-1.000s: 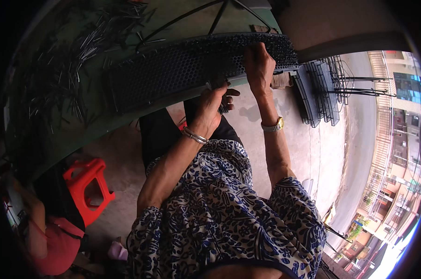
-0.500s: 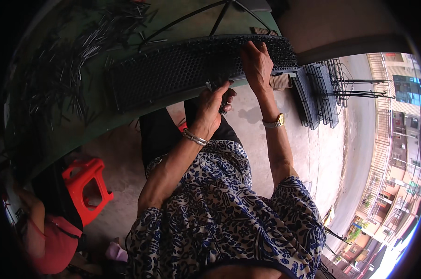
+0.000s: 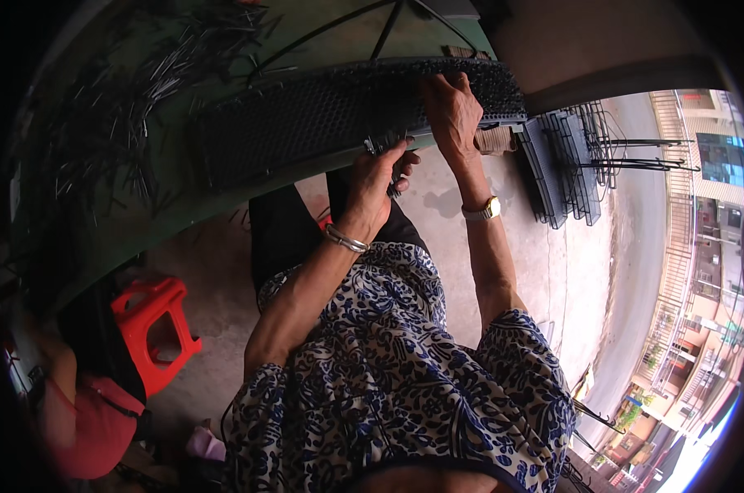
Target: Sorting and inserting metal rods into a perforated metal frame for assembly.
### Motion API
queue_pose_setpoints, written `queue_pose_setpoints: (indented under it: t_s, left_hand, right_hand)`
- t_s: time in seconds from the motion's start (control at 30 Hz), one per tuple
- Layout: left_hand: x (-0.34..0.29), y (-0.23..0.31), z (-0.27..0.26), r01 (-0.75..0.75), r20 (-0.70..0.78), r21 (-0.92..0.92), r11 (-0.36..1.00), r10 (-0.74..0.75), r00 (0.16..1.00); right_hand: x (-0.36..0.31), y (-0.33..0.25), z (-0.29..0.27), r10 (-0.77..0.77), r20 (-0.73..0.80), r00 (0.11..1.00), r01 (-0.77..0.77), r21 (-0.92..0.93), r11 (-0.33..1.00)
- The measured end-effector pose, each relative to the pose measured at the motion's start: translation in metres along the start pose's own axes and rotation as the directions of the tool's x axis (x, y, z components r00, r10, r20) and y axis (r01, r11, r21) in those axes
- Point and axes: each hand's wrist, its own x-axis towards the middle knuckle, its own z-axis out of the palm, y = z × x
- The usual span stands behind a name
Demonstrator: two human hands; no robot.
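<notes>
A long black board with rows of holes lies along the near edge of the green table. Dark pieces fill its right part densely, while open holes show on the left. My right hand is over the filled part, its fingers pinched down at the surface; whatever they grip is hidden. Just below the board's front edge, my left hand is closed around a bundle of thin dark sticks, whose ends poke out above and below the fingers.
Loose dark sticks are heaped on the green table at left. A thin black metal frame stands behind the board. Black wire racks are at right. A red stool and another person are at lower left.
My right hand has shifted slightly left over the board, its fingers still pinched. My left hand keeps the bundle in nearly the same spot.
</notes>
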Motion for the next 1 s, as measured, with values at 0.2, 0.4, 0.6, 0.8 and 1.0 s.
queue_pose_setpoints:
  t_s: [0.2,0.4,0.6,0.8,1.0]
  left_hand:
    - [-0.002,0.003,0.002,-0.050,0.000,0.028,0.998,0.050,0.999]
    - [-0.004,0.004,0.004,-0.028,-0.013,0.048,0.998,0.028,1.000]
    - [-0.007,0.004,0.004,-0.045,0.017,0.127,0.991,0.043,0.999]
    - [-0.008,0.003,0.004,-0.072,0.055,0.220,0.973,0.061,0.997]
    - [0.002,0.004,0.000,-0.012,-0.027,0.207,0.978,0.018,0.999]
  right_hand:
    - [-0.004,-0.001,-0.007,-0.029,-0.022,0.999,0.029,-0.038,0.999]
    - [-0.015,0.001,-0.016,-0.042,0.060,0.997,0.037,0.082,0.996]
    - [-0.025,-0.009,-0.054,-0.083,0.577,0.812,-0.356,0.604,0.713]
    - [-0.028,-0.007,-0.074,-0.132,0.542,0.830,-0.426,0.769,0.478]
    - [-0.027,0.006,-0.060,-0.044,0.492,0.869,-0.371,0.709,0.600]
